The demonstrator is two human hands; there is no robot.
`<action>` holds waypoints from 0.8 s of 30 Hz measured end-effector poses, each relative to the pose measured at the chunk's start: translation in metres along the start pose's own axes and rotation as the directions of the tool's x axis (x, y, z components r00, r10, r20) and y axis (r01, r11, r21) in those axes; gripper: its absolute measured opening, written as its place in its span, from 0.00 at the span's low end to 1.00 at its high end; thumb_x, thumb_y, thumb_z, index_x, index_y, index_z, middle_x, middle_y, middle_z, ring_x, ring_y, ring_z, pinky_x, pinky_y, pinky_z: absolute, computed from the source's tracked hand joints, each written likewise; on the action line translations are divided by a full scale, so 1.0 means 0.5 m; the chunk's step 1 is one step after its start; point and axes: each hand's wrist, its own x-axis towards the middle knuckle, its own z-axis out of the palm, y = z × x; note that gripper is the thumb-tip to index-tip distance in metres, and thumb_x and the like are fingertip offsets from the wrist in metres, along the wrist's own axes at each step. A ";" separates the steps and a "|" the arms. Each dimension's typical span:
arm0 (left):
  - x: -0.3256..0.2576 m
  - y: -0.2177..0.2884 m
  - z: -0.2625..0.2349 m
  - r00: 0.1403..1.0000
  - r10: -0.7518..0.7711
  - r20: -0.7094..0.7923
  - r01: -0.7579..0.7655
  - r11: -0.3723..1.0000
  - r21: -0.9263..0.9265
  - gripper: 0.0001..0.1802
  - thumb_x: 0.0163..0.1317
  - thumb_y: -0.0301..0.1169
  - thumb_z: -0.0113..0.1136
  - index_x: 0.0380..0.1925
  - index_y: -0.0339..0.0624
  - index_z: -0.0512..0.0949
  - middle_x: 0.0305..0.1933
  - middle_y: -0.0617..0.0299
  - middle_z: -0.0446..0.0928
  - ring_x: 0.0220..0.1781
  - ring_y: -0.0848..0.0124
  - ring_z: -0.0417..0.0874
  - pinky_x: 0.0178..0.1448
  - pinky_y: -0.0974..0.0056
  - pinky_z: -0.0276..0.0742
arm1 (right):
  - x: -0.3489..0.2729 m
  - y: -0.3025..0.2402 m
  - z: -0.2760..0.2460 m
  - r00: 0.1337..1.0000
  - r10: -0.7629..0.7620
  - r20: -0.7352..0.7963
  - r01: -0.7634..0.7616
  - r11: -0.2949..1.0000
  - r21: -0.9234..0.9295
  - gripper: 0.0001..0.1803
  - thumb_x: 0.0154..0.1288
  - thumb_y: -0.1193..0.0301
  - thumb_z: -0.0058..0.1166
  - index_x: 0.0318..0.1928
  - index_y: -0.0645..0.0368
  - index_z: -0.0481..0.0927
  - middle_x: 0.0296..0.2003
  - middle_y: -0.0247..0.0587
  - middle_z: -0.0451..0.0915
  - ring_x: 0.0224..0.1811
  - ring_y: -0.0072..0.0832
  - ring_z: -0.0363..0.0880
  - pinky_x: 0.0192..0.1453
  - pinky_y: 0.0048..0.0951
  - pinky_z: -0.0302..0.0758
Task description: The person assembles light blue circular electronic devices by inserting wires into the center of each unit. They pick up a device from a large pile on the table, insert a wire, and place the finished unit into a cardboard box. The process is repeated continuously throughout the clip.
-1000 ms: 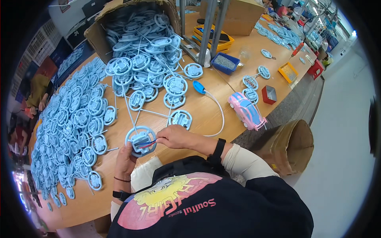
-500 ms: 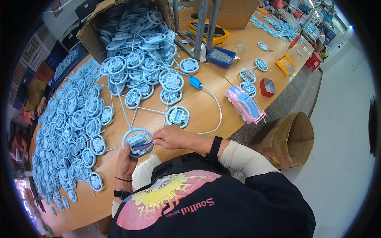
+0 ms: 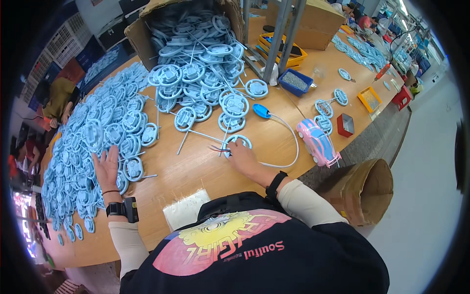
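On table — two hands, one wheel

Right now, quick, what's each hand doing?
Left hand: open, palm down and fingers spread on the pile of blue wheel parts.
Right hand: fingers curled onto one blue wheel part lying on the table.

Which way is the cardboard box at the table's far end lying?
Tipped on its side: the cardboard box faces the table, blue steering wheels spilling out.
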 end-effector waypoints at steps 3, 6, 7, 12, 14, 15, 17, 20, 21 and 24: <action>0.072 -0.066 -0.107 0.896 -0.192 0.399 -0.028 0.874 0.485 0.24 0.69 0.43 0.44 0.56 0.35 0.63 0.56 0.50 0.68 0.59 0.55 0.71 0.65 0.57 0.67 | 0.026 0.013 0.017 0.988 0.115 -0.107 -0.119 0.992 -0.032 0.26 0.50 0.72 0.61 0.50 0.60 0.67 0.47 0.55 0.68 0.43 0.53 0.75 0.46 0.45 0.75; -0.049 -0.247 -0.019 0.787 -0.564 0.249 0.245 0.656 0.714 0.15 0.66 0.41 0.49 0.45 0.44 0.73 0.39 0.65 0.75 0.43 0.72 0.76 0.51 0.64 0.72 | 0.042 0.069 0.046 0.974 0.222 -0.055 -0.226 0.971 -0.077 0.32 0.47 0.67 0.64 0.51 0.63 0.65 0.45 0.57 0.68 0.44 0.54 0.75 0.46 0.44 0.76; -0.046 -0.287 -0.061 0.665 -0.685 0.298 0.262 0.587 0.766 0.25 0.66 0.46 0.49 0.54 0.40 0.69 0.54 0.52 0.73 0.54 0.60 0.77 0.59 0.57 0.71 | 0.038 0.053 0.032 0.980 0.198 0.007 -0.197 0.978 -0.069 0.32 0.46 0.65 0.65 0.51 0.64 0.65 0.45 0.58 0.69 0.44 0.53 0.76 0.46 0.43 0.75; -0.166 -0.431 -0.027 0.614 -0.775 0.149 0.408 0.474 0.780 0.23 0.66 0.44 0.51 0.54 0.40 0.68 0.51 0.58 0.74 0.52 0.64 0.77 0.58 0.58 0.72 | 0.030 -0.031 -0.011 0.981 0.098 0.168 -0.114 0.989 0.093 0.35 0.44 0.59 0.67 0.48 0.68 0.69 0.44 0.60 0.73 0.43 0.49 0.77 0.46 0.39 0.75; -0.193 -0.447 -0.008 0.658 -0.709 0.254 0.359 0.591 0.722 0.21 0.67 0.42 0.50 0.54 0.41 0.68 0.50 0.59 0.74 0.51 0.66 0.78 0.57 0.59 0.73 | 0.028 -0.061 -0.016 0.982 -0.026 0.186 -0.018 0.973 0.230 0.35 0.44 0.57 0.66 0.48 0.68 0.69 0.44 0.61 0.74 0.43 0.50 0.77 0.47 0.40 0.74; -0.193 -0.443 -0.003 0.680 -0.675 0.287 0.290 0.607 0.740 0.19 0.68 0.40 0.49 0.52 0.40 0.69 0.50 0.60 0.75 0.50 0.70 0.78 0.56 0.60 0.74 | 0.025 -0.076 -0.016 0.977 -0.092 0.195 0.030 0.954 0.299 0.35 0.44 0.57 0.65 0.48 0.67 0.70 0.45 0.62 0.74 0.44 0.50 0.77 0.48 0.40 0.74; -0.185 -0.425 -0.003 0.699 -0.633 0.333 0.195 0.617 0.762 0.17 0.67 0.38 0.50 0.51 0.40 0.71 0.49 0.62 0.75 0.49 0.72 0.78 0.55 0.62 0.74 | 0.020 -0.098 -0.019 0.974 -0.131 0.183 0.048 0.917 0.397 0.33 0.47 0.56 0.64 0.48 0.67 0.70 0.43 0.59 0.76 0.43 0.47 0.78 0.47 0.38 0.74; -0.192 -0.376 0.006 0.707 -0.605 0.367 0.107 0.604 0.790 0.17 0.66 0.34 0.52 0.51 0.39 0.72 0.46 0.63 0.76 0.46 0.74 0.78 0.54 0.65 0.75 | 0.021 -0.094 -0.007 0.967 -0.207 0.148 0.102 0.848 0.521 0.27 0.53 0.57 0.61 0.47 0.64 0.72 0.40 0.54 0.78 0.42 0.42 0.79 0.46 0.35 0.74; -0.197 -0.361 0.007 0.709 -0.595 0.379 0.066 0.591 0.804 0.17 0.66 0.34 0.52 0.52 0.38 0.71 0.46 0.63 0.76 0.46 0.75 0.78 0.54 0.66 0.75 | 0.025 -0.095 0.000 0.965 -0.228 0.131 0.119 0.823 0.555 0.25 0.55 0.58 0.60 0.46 0.63 0.72 0.39 0.52 0.78 0.41 0.41 0.79 0.45 0.34 0.74; -0.185 -0.319 -0.023 0.792 -0.479 0.379 -0.027 0.593 0.805 0.20 0.66 0.35 0.52 0.55 0.38 0.70 0.45 0.63 0.77 0.42 0.76 0.79 0.51 0.66 0.76 | 0.019 -0.139 -0.035 0.952 -0.282 0.118 0.147 0.762 0.631 0.16 0.62 0.62 0.54 0.43 0.62 0.73 0.34 0.49 0.79 0.37 0.41 0.78 0.40 0.34 0.74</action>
